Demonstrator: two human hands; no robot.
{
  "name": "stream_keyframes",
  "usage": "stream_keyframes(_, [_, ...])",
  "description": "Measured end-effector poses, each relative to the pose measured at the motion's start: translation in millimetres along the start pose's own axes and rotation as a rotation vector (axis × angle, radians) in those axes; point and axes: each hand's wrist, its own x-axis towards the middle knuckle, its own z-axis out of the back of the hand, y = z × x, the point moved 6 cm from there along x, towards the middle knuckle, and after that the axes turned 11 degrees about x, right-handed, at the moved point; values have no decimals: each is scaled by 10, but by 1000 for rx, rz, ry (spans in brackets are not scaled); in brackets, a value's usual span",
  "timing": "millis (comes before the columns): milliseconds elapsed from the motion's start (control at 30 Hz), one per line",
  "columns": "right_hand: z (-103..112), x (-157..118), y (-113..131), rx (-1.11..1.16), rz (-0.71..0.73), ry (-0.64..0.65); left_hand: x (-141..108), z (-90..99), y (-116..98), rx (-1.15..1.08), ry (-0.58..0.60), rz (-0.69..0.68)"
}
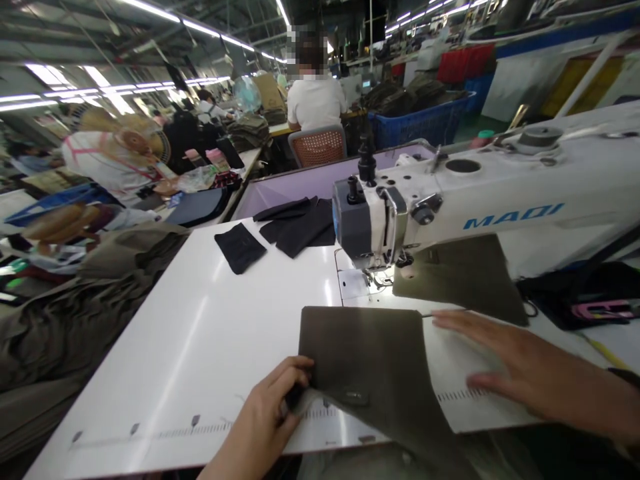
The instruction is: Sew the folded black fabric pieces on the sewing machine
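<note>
An olive-brown fabric panel [367, 353] lies on the white sewing table, its lower part hanging over the front edge. My left hand [273, 407] pinches the panel's left edge, where a corner is lifted and folded; something dark shows between the fingers. To the right of the panel, my right hand [520, 367] hovers with fingers apart, slightly blurred, holding nothing. Beyond the panel stands the white sewing machine [490, 193], its needle and presser foot area [380, 277] lit. Another olive fabric piece [460, 273] rests under the machine arm.
Several black fabric pieces [305, 223] and a small black pocket piece [241, 248] lie left of the machine head. A pile of olive garments [75, 313] borders the table's left side. A blue basket [420, 123] and a seated person [316, 100] are ahead.
</note>
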Motion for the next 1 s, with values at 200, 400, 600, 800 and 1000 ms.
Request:
stream_keyframes(200, [-394, 141, 525, 263, 4, 66, 11, -27, 101, -53, -119, 147])
stream_keyframes(400, [-429, 303, 303, 347, -40, -171, -14, -121, 144, -294, -111, 223])
stream_keyframes(600, [-403, 328, 262, 397, -161, -211, 42, -93, 186, -241, -293, 380])
stream_keyframes(800, [-441, 346, 226, 348, -237, -297, 182, -40, 182, -261, -349, 430])
stream_keyframes(1000, [-431, 405, 171, 321, -304, -343, 232, 16, 144, -143, -314, 110])
